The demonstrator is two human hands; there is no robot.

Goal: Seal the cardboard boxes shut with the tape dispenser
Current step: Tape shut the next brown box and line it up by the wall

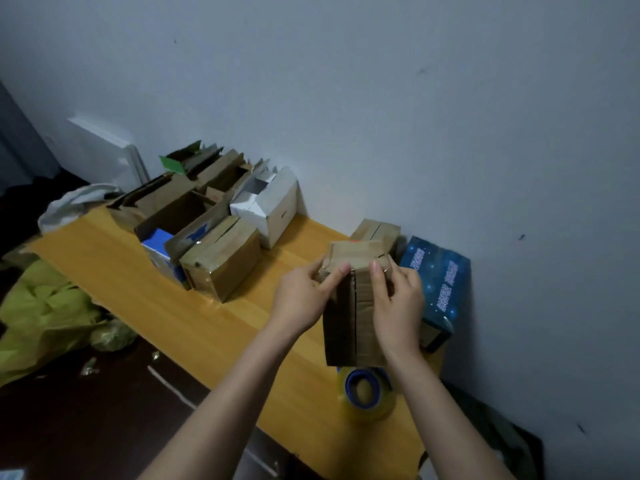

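Found cardboard box (349,306) held on end above the table (138,271), centre seam turned toward the camera. Seam not closed: dark gap visible between the flap edges. No tape made out across it.

Left hand (304,296): gripping the left side of the box with curled fingers, index finger stretched up to the top of the seam.

Right hand (398,303): wrapped round the right side of the box, thumb pressing on the top edge.

Tape roll (367,393): lying flat on the table just below the box, on the near side, touched by neither hand. No dispenser handle made out.

Also noted: closed brown box (375,230) just behind the box; blue printed box (440,282) close on its right; cluster of other boxes (225,265) well to its left, several with flaps up.

Risks, as judged:
- Flaps likely to spring apart on release of either hand to fetch the tape, given the gap already showing.
- Tape laid over an open gap likely to wrinkle or bridge, leaving a weak seal.
- Box unsupported from below; pressure along the seam likely to tip or twist it unless set down first.
- Roll directly under the box; possible knock off the table edge on lowering.
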